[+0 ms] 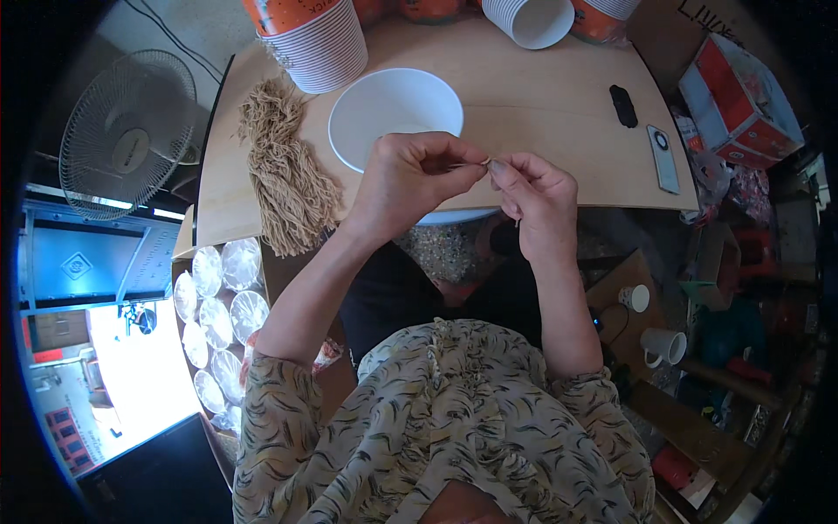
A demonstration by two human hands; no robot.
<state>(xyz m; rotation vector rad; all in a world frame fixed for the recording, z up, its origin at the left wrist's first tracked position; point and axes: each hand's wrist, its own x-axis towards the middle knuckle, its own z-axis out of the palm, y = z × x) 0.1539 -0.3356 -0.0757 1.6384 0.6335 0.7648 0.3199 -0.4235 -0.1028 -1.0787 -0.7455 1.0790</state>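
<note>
In front of my chest, above the table's near edge, both hands meet fingertip to fingertip. My left hand (406, 179) pinches a thin tan string (485, 162), of which only a tiny bit shows between the fingers. Thumb and fingers of my right hand (539, 194) are closed on the same string from the other side. Just behind my left hand is a round white bowl (397, 105), its lower rim partly covered by that hand. A thick bundle of tan strings (292, 175) lies left of the bowl and hangs over the table's edge.
Stacked paper buckets (319, 52) stand at the back left of the table (550, 113); another stack (528, 22) lies tipped behind. A phone (663, 159) and a black object (622, 106) lie right. A fan (131, 144) and a box of plastic-wrapped round items (214, 319) are left.
</note>
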